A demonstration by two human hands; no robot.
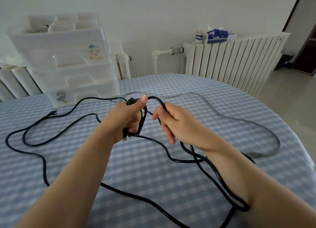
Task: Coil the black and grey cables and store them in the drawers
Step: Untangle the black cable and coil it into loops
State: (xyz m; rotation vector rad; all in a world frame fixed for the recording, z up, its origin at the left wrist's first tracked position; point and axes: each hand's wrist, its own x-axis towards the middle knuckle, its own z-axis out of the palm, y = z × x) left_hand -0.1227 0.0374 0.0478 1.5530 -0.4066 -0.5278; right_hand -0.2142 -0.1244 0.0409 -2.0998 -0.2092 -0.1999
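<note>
Both hands' fingers grip the black cable [51, 143]: left hand [127, 118], right hand [172, 120]. The drawers [71, 70] stand closed, contents unclear.

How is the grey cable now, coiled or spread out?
Spread out: the grey cable lies loose across the checked tablecloth, and neither hand touches it.

The black cable [35, 155] sprawls in loose loops across the left and lower frame, a few small turns gathered at centre; the grey cable [242, 120] curves along the right side, its plug at right; the translucent white drawers [68, 63] stand upper left, shut.
</note>
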